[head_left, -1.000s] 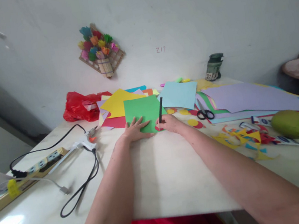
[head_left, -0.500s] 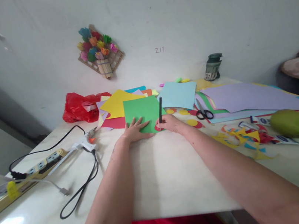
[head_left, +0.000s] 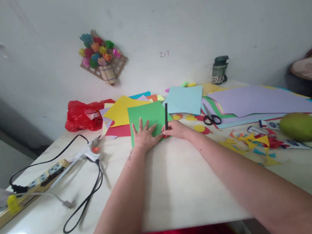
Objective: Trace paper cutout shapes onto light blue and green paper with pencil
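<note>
A green sheet of paper (head_left: 146, 112) lies on the table in front of me. My left hand (head_left: 145, 136) rests on it, fingers spread, with the thumb reaching toward the small red paper piece (head_left: 166, 135) at the sheet's near right corner. In my right hand (head_left: 177, 130) is a black pen (head_left: 166, 116), held nearly upright with its lower end at the red piece. My fingers cover much of that piece and the pen's tip. Several yellow and red paper circles (head_left: 200, 128) lie just right of the right hand.
Black-handled scissors (head_left: 212, 118) lie beside a light blue sheet (head_left: 185, 99). Farther right are a large purple sheet (head_left: 256, 100), yellow paper scraps (head_left: 235, 145), glue tubes (head_left: 295, 145) and a green fruit (head_left: 302, 127). A power strip (head_left: 47, 174) and cables occupy the left; a red plastic bag (head_left: 81, 116) sits behind.
My left hand has slid right across the green sheet, its thumb now close to the red piece. The right hand keeps the pen there. The view has shifted slightly.
</note>
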Demonstrator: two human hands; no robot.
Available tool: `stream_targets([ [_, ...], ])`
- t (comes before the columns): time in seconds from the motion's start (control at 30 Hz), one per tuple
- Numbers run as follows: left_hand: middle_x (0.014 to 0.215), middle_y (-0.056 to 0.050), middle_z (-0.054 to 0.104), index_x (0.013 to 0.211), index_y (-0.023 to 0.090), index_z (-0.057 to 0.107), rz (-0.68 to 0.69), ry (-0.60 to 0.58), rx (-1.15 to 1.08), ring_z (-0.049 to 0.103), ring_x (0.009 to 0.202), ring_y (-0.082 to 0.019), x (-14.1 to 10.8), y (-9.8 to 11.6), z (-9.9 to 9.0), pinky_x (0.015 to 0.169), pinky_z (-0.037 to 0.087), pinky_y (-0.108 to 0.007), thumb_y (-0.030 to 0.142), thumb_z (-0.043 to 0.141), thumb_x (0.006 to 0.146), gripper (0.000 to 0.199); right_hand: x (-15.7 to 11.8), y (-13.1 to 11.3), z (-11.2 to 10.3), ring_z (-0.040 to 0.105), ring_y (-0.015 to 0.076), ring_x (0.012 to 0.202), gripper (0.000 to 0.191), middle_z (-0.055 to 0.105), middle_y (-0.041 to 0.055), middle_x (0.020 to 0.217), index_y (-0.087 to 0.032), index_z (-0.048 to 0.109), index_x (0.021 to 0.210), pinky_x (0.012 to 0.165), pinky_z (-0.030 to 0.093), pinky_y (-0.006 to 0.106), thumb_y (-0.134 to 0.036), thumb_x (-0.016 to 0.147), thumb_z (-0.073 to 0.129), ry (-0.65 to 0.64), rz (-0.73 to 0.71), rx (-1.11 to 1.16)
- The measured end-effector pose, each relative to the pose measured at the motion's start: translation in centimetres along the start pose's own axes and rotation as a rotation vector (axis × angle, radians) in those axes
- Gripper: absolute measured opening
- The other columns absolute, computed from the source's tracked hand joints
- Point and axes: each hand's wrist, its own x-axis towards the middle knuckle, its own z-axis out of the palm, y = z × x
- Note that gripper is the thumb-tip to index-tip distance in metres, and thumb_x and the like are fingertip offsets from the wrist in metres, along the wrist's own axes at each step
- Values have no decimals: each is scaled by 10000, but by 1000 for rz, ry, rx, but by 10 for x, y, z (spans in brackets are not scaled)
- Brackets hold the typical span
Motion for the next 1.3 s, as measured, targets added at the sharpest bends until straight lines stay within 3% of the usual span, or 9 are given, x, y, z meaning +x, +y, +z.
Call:
stream_targets([
  [0.33,1342,18,208,1241,330,294,-15,-33,-17,-95,1214,-283,6,0,12,889,-143,-553,692,165,680,679,-1,4,0,543,108,611,156,617,24,662,-130,606,730,573,426,216,-220,617,548,4,-17,91],
  [0.5,1345,14,202,1249,337,267,-55,-71,-15,-65,1218,-285,6,-1,13,877,-133,-572,678,156,693,662,6,13,0,546,111,622,215,612,42,666,-112,593,707,592,428,221,-309,640,541,181,-13,185],
  [0.6,1341,13,214,1244,341,274,-66,-77,-10,5,1220,-299,5,1,11,885,-104,-577,674,154,696,653,10,20,3,547,114,618,266,613,30,657,-140,600,710,593,423,223,-388,637,542,246,-3,109],
  [0.83,1319,-14,271,1213,339,325,-52,-21,-27,158,1203,-278,1,4,11,894,-71,-577,650,162,712,611,4,12,4,556,131,641,306,627,16,667,-203,622,732,559,404,220,-477,631,529,218,44,-149],
  [1.0,1337,33,222,1229,351,286,-101,-100,-107,91,1221,-267,3,0,13,891,-31,-594,613,127,741,577,2,8,2,558,124,644,301,628,14,667,-204,618,729,563,404,212,-474,647,513,211,28,-163],
  [1.2,1329,-20,248,1229,278,322,-152,3,-4,1,1227,-266,1,12,12,894,-122,-555,644,174,707,655,2,6,0,562,130,645,318,634,11,670,-212,624,731,534,395,209,-496,636,515,215,45,-207],
  [1.3,1329,-28,246,1236,277,312,-150,-14,-4,-4,1225,-275,0,18,11,893,-117,-560,674,158,685,696,2,4,1,563,132,649,326,637,3,678,-226,627,734,521,384,208,-513,630,511,214,50,-237],
])
